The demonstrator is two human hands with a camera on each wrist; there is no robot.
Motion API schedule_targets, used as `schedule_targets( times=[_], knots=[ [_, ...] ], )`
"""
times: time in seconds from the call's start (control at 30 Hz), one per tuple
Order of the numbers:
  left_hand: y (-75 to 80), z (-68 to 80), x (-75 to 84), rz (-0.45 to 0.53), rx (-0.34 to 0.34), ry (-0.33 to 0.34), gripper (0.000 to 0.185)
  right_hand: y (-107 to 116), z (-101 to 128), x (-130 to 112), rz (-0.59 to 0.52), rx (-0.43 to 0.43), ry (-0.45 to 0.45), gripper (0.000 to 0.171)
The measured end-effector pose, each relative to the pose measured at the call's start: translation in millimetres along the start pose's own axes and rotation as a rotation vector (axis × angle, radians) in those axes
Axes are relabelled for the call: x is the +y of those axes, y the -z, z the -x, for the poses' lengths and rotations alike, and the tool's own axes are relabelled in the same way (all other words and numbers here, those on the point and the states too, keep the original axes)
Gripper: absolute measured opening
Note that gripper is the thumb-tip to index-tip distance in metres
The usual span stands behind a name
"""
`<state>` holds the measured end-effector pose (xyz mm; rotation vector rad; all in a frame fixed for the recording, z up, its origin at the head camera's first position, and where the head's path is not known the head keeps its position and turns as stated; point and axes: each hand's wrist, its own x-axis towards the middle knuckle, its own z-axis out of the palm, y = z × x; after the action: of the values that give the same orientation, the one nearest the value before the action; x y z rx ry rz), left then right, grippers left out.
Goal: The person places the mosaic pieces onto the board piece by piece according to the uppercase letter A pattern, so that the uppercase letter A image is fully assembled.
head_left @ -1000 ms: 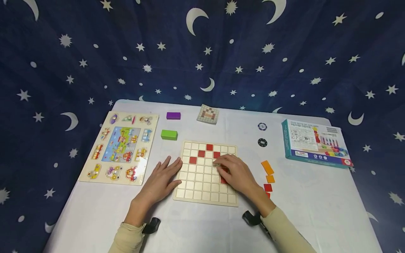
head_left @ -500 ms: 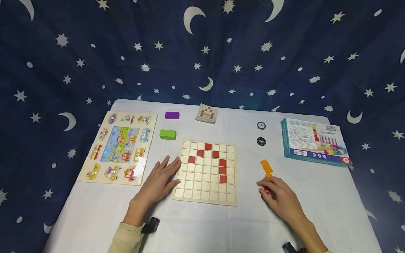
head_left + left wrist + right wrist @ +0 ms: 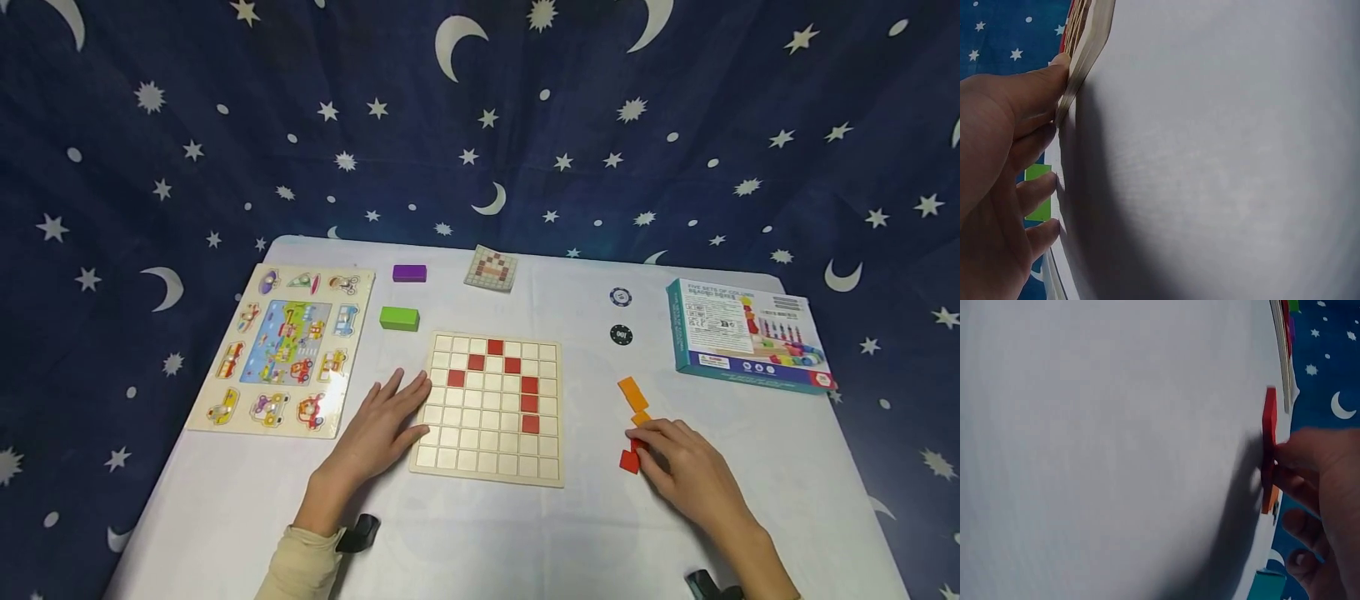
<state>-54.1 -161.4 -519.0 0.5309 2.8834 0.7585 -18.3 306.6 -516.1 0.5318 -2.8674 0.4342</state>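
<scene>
Grid board (image 3: 487, 408) lies flat on the white counter (image 3: 480, 533), near its middle, seven red squares set in its cells. Left of the grid board: vehicle peg puzzle (image 3: 285, 350), largest of the flat pieces. Well right of the board, toward the far edge: teal box (image 3: 746, 337). Left hand (image 3: 382, 429) rests flat against the board's left edge, fingers straight, thumb touching the rim. Right hand (image 3: 678, 471) sits right of the board, fingertips pinching a red tile (image 3: 630, 460) on the counter. Orange tiles (image 3: 633, 396) just beyond it. Green block (image 3: 399, 318) and purple block (image 3: 409, 273) beyond the board's left corner. Two poker chips (image 3: 621, 336) beyond its right side.
</scene>
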Motion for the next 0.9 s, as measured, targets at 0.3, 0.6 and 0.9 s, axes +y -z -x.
schedule_targets(
  times=[0.3, 0.6, 0.9],
  knots=[
    [0.0, -1.1, -1.1, 0.003, -0.008, 0.005, 0.071, 8.3, -2.5, 4.6, 0.017, -0.1, -0.023, 0.042],
    [2.1, -0.4, 0.3, 0.013, 0.016, -0.002, 0.07, -10.1, -30.5, -17.7, -0.056, 0.05, 0.006, 0.036],
    [-0.3, 1.7, -0.3, 0.004, 0.025, -0.011, 0.069, -41.6, -79.8, -84.3, -0.155, 0.0, 0.098, 0.034]
  ],
)
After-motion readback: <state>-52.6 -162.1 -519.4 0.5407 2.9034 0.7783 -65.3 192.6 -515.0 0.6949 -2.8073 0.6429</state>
